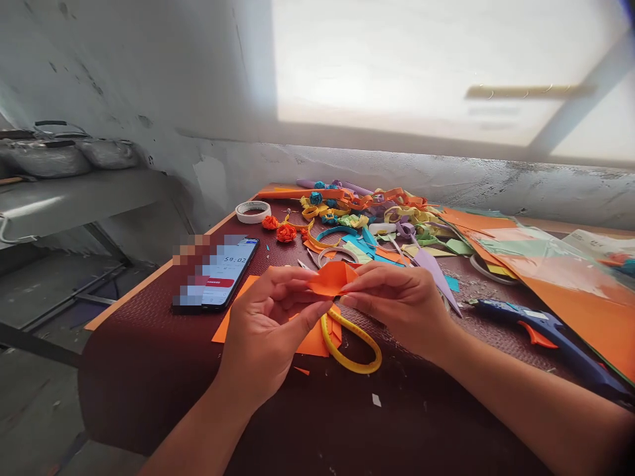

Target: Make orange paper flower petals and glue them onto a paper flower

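A small orange paper piece [331, 278], curved like a petal, is held up between my two hands over the table. My left hand [270, 324] pinches its left side with the fingertips. On the other side, my right hand [404, 307] grips its right edge between thumb and fingers. Scissors with yellow handles [354, 363] lie just below, partly hidden by my hands. Under them are flat orange paper sheets [231, 324].
A phone [218, 274] showing a timer lies left. Behind are a tape roll [253, 211], orange paper flowers [286, 233] and a heap of coloured paper strips [391, 211]. A blue glue gun [550, 330] and an orange paper stack [585, 304] lie right.
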`<state>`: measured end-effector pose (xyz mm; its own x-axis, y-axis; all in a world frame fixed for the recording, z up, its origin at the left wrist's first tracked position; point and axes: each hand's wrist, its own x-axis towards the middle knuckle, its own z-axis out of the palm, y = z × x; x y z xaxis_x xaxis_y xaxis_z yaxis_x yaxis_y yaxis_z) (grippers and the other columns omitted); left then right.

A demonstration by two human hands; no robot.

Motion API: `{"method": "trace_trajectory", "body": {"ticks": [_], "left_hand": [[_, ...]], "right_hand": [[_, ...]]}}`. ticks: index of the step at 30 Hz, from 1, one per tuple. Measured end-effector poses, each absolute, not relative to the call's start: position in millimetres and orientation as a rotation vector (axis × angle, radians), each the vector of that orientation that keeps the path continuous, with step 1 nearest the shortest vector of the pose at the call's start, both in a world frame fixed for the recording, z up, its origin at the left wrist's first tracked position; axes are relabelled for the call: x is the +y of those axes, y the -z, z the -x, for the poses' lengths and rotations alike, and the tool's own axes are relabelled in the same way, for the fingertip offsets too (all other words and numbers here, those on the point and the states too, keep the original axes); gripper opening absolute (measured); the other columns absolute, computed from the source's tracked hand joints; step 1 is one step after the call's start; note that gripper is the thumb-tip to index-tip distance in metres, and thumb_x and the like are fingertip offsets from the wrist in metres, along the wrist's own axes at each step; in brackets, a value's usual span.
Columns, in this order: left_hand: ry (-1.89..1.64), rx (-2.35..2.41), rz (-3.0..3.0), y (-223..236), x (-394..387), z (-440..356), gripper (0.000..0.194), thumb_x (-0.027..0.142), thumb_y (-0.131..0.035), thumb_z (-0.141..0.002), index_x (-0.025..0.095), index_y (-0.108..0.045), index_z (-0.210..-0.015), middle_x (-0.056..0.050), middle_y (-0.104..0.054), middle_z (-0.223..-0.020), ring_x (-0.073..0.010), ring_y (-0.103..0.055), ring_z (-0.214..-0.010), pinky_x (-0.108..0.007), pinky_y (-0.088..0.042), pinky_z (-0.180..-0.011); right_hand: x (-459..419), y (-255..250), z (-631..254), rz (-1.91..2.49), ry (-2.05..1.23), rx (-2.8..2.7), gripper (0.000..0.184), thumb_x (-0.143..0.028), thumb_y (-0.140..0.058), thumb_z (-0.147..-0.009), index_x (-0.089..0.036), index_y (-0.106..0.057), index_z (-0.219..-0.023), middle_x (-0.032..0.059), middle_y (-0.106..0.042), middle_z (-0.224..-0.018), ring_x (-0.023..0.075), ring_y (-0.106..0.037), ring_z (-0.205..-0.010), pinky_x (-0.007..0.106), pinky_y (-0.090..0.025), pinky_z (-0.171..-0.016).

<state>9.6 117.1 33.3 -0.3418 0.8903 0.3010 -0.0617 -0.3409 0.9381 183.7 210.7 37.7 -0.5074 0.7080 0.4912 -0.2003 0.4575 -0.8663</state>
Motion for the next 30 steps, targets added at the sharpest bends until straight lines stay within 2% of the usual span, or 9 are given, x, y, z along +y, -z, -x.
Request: {"method": "trace_trajectory", "body": {"ticks": [4, 8, 14, 16, 20, 25, 30], "left_hand": [[-1.728, 1.177, -1.197, -33.3, 118.0, -9.3, 0.025, 0.016, -0.089, -0.074, 0.026, -0.076, -0.093, 0.004, -0.076, -0.089, -0.0096, -0.074, -0.084, -0.015, -0.062, -0.081], [-1.671, 1.196, -1.184, -33.1, 119.8, -9.3, 0.026, 0.017, -0.09, -0.073, 0.025, -0.079, -0.096, 0.002, -0.078, -0.096, -0.0122, -0.075, -0.091, -0.017, -0.062, -0.084], [-1.72, 1.165, -1.198, -34.8, 120.8, -9.1, 0.01, 0.015, -0.088, -0.074, 0.022, -0.081, -0.072, 0.001, -0.077, -0.081, -0.0119, -0.073, -0.079, -0.017, -0.061, -0.075], [-1.739, 1.17, -1.173, -35.9, 120.8, -9.7, 0.012, 0.015, -0.089, -0.073, 0.023, -0.082, -0.079, 0.0, -0.078, -0.084, -0.0129, -0.074, -0.082, -0.018, -0.062, -0.077], [-1.743, 1.171, -1.143, -35.9, 121.6, -10.0, 0.03, 0.014, -0.092, -0.068, 0.025, -0.081, -0.094, 0.002, -0.078, -0.092, -0.0126, -0.074, -0.086, -0.019, -0.062, -0.083], [-1.695, 1.202, -1.167, -35.1, 123.7, -9.9, 0.013, 0.015, -0.09, -0.073, 0.022, -0.08, -0.078, 0.003, -0.076, -0.078, -0.0092, -0.072, -0.076, -0.013, -0.059, -0.075], [-1.66, 1.229, -1.214, -34.6, 123.0, -8.8, 0.009, 0.018, -0.089, -0.074, 0.022, -0.081, -0.074, 0.003, -0.073, -0.076, -0.0074, -0.067, -0.073, -0.012, -0.055, -0.069]], "right_hand": [[211.4, -38.5, -182.9, 0.439, -1.205, -1.723, 0.011, -0.032, -0.092, -0.074, -0.029, -0.084, -0.081, 0.0045, -0.078, -0.083, 0.0194, -0.072, -0.078, 0.032, -0.061, -0.073], [210.6, -40.9, -183.2, 0.442, -1.182, -1.756, 0.011, -0.034, -0.091, -0.075, -0.029, -0.084, -0.081, 0.0046, -0.077, -0.083, 0.0197, -0.071, -0.079, 0.032, -0.061, -0.073], [210.4, -41.9, -183.8, 0.39, -1.202, -1.856, 0.004, -0.03, -0.086, -0.082, -0.027, -0.084, -0.085, 0.0046, -0.078, -0.083, 0.0187, -0.072, -0.08, 0.031, -0.059, -0.073], [210.8, -41.4, -183.3, 0.413, -1.203, -1.817, 0.005, -0.03, -0.087, -0.081, -0.028, -0.084, -0.084, 0.0047, -0.079, -0.083, 0.0189, -0.072, -0.079, 0.031, -0.06, -0.073], [211.2, -39.9, -182.1, 0.482, -1.188, -1.693, 0.011, -0.03, -0.093, -0.072, -0.029, -0.084, -0.078, 0.0046, -0.077, -0.082, 0.0193, -0.072, -0.081, 0.031, -0.062, -0.074], [211.0, -39.1, -181.9, 0.512, -1.245, -1.674, 0.014, -0.031, -0.094, -0.069, -0.027, -0.084, -0.077, 0.005, -0.076, -0.084, 0.0202, -0.072, -0.084, 0.031, -0.062, -0.076], [209.0, -43.3, -182.0, 0.572, -1.376, -1.709, 0.018, -0.037, -0.091, -0.074, -0.023, -0.083, -0.081, 0.0048, -0.079, -0.083, 0.0187, -0.073, -0.077, 0.029, -0.061, -0.069]]}}
